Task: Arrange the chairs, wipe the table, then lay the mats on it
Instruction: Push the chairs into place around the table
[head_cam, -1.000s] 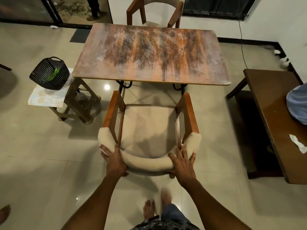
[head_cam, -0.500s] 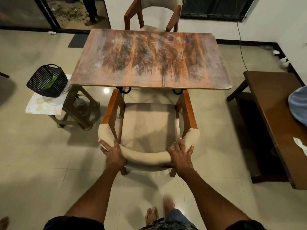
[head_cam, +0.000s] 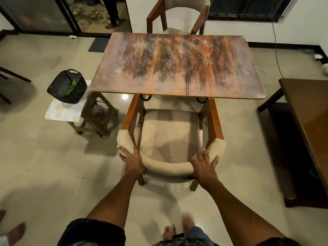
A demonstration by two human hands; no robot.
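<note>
A wooden armchair with beige padding (head_cam: 168,132) stands at the near edge of the worn brown table (head_cam: 177,64), its armrest fronts just under the tabletop. My left hand (head_cam: 132,160) presses on the left of the curved backrest, fingers spread. On the right of the backrest lies my right hand (head_cam: 202,166), its fingers straight and fanned out. A second matching chair (head_cam: 177,13) is tucked in at the table's far side. A pale patterned mat (head_cam: 62,110) lies on a stool to the left.
A black basket (head_cam: 67,86) holding something green sits on the mat on the wooden stool (head_cam: 99,119), close to the table's left corner. A dark wooden bench table (head_cam: 310,121) runs along the right. Another person's bare foot (head_cam: 16,231) shows at bottom left.
The near chair has slid forward toward the table, its arms now reaching under the tabletop edge. Both hands stayed on the backrest and I have stepped closer.
</note>
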